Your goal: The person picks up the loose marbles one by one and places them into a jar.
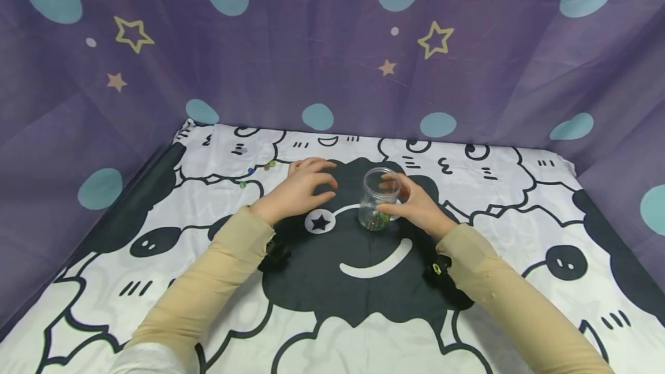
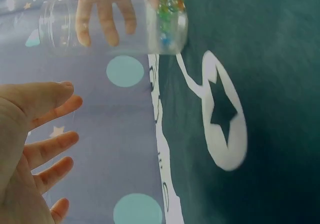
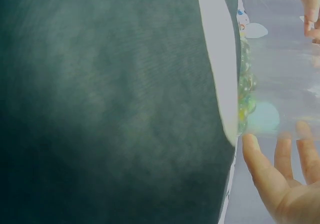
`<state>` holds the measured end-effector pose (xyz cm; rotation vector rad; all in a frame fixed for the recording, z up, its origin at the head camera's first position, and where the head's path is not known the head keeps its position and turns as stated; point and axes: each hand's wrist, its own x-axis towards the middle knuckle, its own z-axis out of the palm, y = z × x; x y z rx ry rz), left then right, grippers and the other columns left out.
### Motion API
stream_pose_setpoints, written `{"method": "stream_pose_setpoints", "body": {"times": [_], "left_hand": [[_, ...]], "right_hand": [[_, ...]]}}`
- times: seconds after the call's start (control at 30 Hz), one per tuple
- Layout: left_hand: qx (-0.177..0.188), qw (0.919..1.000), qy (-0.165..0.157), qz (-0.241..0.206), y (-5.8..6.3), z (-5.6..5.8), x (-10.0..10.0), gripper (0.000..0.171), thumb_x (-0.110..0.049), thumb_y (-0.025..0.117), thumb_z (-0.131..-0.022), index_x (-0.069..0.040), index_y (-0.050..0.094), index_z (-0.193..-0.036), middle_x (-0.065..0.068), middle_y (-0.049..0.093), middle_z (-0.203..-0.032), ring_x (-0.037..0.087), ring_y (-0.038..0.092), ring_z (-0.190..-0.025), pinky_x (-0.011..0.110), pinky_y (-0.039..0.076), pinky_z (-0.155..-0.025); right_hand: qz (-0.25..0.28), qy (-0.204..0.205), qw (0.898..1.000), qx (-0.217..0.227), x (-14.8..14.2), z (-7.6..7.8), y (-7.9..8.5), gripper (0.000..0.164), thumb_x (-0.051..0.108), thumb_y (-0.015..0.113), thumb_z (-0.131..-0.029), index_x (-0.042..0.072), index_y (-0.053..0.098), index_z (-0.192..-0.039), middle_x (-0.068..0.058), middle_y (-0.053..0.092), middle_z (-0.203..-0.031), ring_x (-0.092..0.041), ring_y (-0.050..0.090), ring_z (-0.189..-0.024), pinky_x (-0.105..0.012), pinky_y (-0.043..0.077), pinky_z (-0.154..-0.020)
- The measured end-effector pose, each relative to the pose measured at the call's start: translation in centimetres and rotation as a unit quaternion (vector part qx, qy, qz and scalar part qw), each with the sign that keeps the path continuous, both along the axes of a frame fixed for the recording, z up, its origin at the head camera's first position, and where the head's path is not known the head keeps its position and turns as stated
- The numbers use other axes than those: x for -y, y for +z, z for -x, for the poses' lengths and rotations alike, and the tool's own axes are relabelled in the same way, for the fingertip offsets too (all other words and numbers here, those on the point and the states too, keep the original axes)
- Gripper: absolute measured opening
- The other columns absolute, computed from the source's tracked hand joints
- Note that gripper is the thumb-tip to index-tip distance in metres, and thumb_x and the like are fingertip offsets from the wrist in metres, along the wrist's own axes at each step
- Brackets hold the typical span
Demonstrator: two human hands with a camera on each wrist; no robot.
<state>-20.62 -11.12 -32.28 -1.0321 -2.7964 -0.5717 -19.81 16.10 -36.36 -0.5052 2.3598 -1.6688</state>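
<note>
A clear plastic jar (image 1: 370, 212) stands upright on the black part of the cloth, its top uncovered. Glass marbles (image 2: 170, 6), green, blue and orange among them, lie at its bottom. My right hand (image 1: 418, 206) holds the jar from the right, thumb on the near side and fingers round the far side. In the left wrist view, those fingers (image 2: 107, 21) show through the clear wall. To the left of the jar, my left hand (image 1: 301, 186) hovers apart from it, fingers spread and loosely bent, holding nothing.
Several loose marbles lie on the cloth beyond my left hand, among them a blue marble (image 1: 251, 171) and a green marble (image 1: 242, 184). A cartoon-printed cloth (image 1: 363, 299) covers the table. Behind it hangs a purple curtain (image 1: 312, 62) with stars and dots.
</note>
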Motion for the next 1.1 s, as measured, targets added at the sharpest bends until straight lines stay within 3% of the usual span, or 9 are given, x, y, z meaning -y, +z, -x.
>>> {"method": "stream_pose_setpoints", "body": {"times": [0.73, 1.1], "left_hand": [[0.027, 0.9988, 0.031, 0.026, -1.1, -0.5, 3.1, 0.014, -0.022, 0.067, -0.089, -0.015, 0.071, -0.1, 0.014, 0.048, -0.14, 0.036, 0.035, -0.132, 0.062, 0.017, -0.104], [0.019, 0.999, 0.032, 0.025, -1.2, -0.5, 4.7, 0.012, -0.02, 0.067, -0.089, -0.014, 0.07, -0.099, 0.015, 0.049, -0.138, 0.036, 0.037, -0.131, 0.066, 0.013, -0.102]], "right_hand": [[0.0, -0.005, 1.0, 0.003, -0.2, -0.2, -0.6, 0.07, 0.018, 0.075, -0.081, 0.013, 0.039, -0.141, -0.014, 0.046, -0.139, -0.034, 0.046, -0.125, -0.039, 0.051, -0.087], [0.0, -0.001, 1.0, 0.004, 0.0, 0.0, -0.3, 0.069, 0.018, 0.075, -0.081, 0.013, 0.039, -0.14, -0.014, 0.046, -0.139, -0.034, 0.046, -0.125, -0.041, 0.051, -0.088]]}}
